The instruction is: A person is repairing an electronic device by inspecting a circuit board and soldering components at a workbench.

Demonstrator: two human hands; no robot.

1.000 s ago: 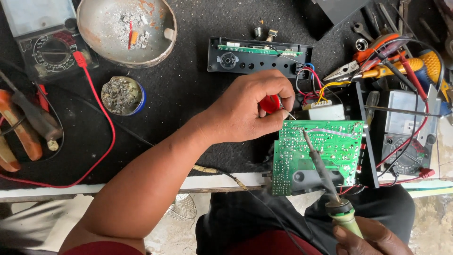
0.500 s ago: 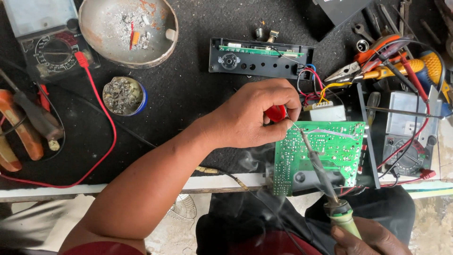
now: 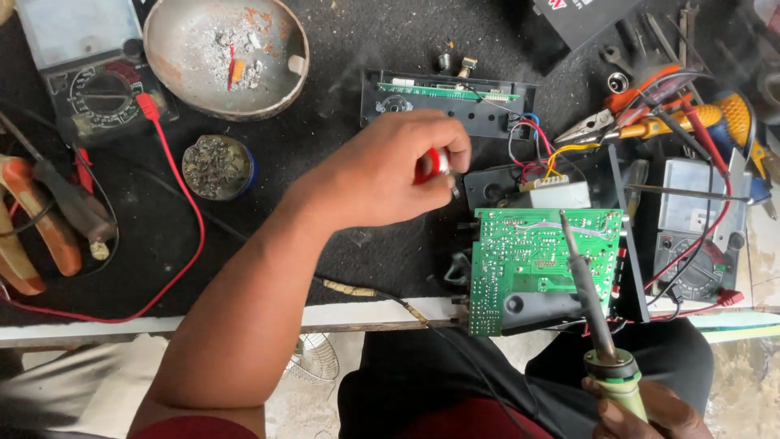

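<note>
My left hand (image 3: 382,175) reaches across the black mat and pinches a small red and silver object (image 3: 432,164) between thumb and fingers, just above and left of the green circuit board (image 3: 520,260). The board lies solder side up at the table's front edge. My right hand (image 3: 642,415), at the bottom right, grips the green handle of a soldering iron (image 3: 591,313). The iron's tip rests over the upper right part of the board.
A multimeter (image 3: 85,77) with a red lead (image 3: 183,211) and a metal bowl of ash (image 3: 223,53) sit at the back left. A round tin (image 3: 217,167), a black panel (image 3: 447,93), pliers (image 3: 605,123) and a second meter (image 3: 699,228) surround the board.
My left hand has drawn up and to the left, away from the board's top edge, keeping the red object. The smoke over the board has thinned. The soldering iron has barely moved.
</note>
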